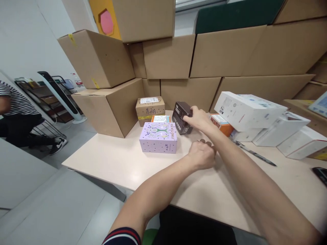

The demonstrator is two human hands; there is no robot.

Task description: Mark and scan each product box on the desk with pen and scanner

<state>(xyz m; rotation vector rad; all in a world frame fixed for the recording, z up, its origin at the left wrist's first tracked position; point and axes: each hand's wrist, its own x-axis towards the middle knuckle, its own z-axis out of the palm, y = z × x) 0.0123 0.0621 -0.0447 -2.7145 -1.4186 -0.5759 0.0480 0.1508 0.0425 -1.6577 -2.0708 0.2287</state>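
My right hand [200, 118] reaches across and is closed on the near right edge of a dark brown box [181, 117] with white print, which stands tilted at the back of the table. Curled into a fist, my left hand [203, 154] rests low over the table under my right forearm. What its fingers hold, if anything, is hidden. Left of it sits a lilac printed box [158, 137]. Behind that are an orange and white box [160, 118] and a small brown carton [150, 109] with yellow tape and handwriting.
White boxes [250, 109] are piled at the right, beside an orange box [221, 124]. A pen [258, 155] lies before them, with a dark device [320, 175] at the right edge. Large cardboard cartons [190, 92] wall off the back. A person [17, 105] is at the far left.
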